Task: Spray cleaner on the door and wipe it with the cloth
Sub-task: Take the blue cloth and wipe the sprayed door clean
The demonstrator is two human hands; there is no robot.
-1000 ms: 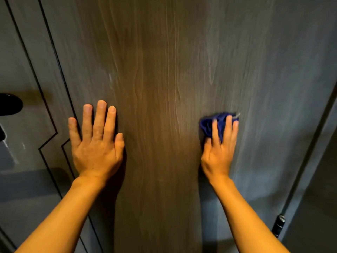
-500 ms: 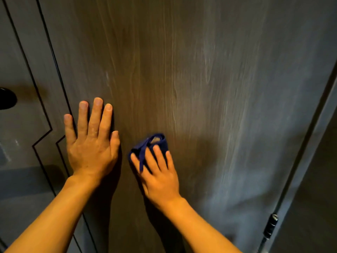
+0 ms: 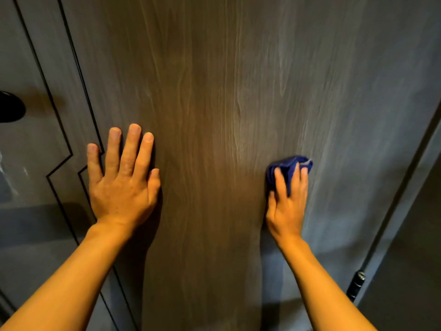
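Observation:
A dark wood-grain door (image 3: 214,103) fills the view. My left hand (image 3: 121,182) lies flat on it at the left, fingers spread and pointing up, holding nothing. My right hand (image 3: 286,201) presses a bunched blue cloth (image 3: 290,167) against the door right of centre; the cloth sticks out above my fingers and is partly hidden under them. No spray bottle is in view.
A black round door knob (image 3: 9,107) sits at the far left edge. Thin black inlay lines (image 3: 71,154) run down the door's left part. A dark hinge (image 3: 356,284) sits at the lower right on the door's edge.
My right hand swept the cloth from the right to beside my left hand, then back to the right. My left hand stayed flat in place.

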